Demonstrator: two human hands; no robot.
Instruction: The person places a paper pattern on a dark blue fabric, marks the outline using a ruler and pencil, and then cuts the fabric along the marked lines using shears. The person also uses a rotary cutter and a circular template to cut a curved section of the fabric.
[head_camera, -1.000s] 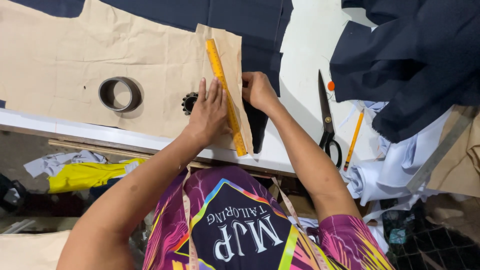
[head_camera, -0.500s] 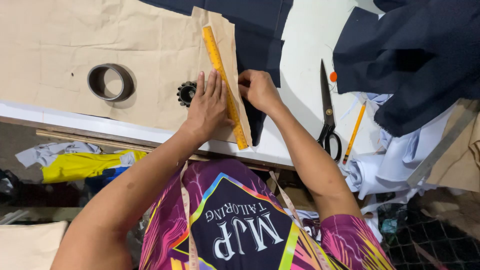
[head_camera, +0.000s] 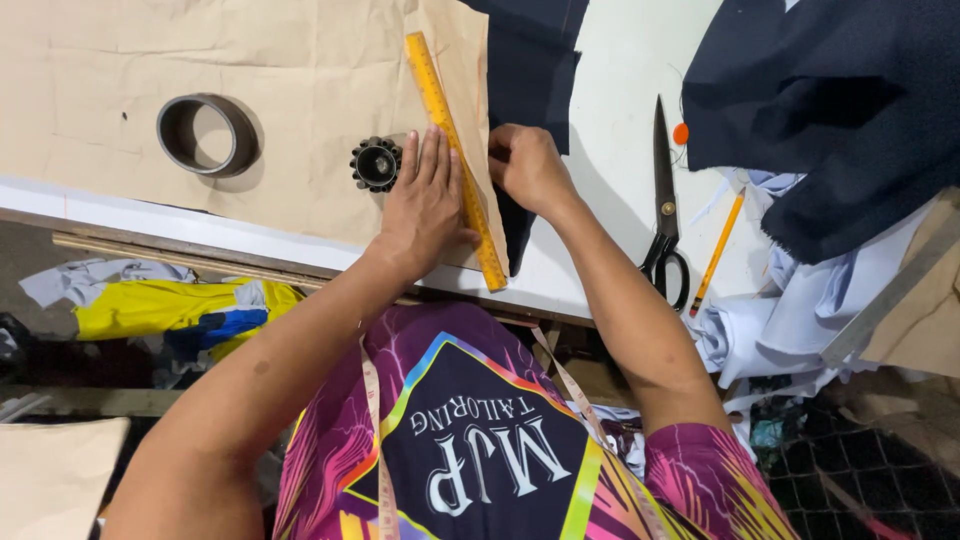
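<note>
I see a long yellow ruler (head_camera: 452, 160) lying at a slant on a sheet of brown pattern paper (head_camera: 300, 60), running from the sheet's upper part down to the near table edge (head_camera: 180, 205), close along the paper's right border. Its face carries fine dark markings. The paper lies over dark navy cloth (head_camera: 535, 60) on the white tabletop.

My left hand (head_camera: 425, 205) lies flat and open, palm down, with the fingers together; it presses on the paper and the fingertips touch the ruler's left side. It grasps nothing. My right hand (head_camera: 528, 165) sits just right of the ruler at the paper's edge, fingers curled in as if pinching; I cannot tell what, if anything, is between them.

Just left of my left hand stands 1 small black toothed weight (head_camera: 377, 163), and further left 1 dark metal ring (head_camera: 208, 134). Well to the right lie black scissors (head_camera: 662, 200) and an orange pencil (head_camera: 718, 250).
</note>
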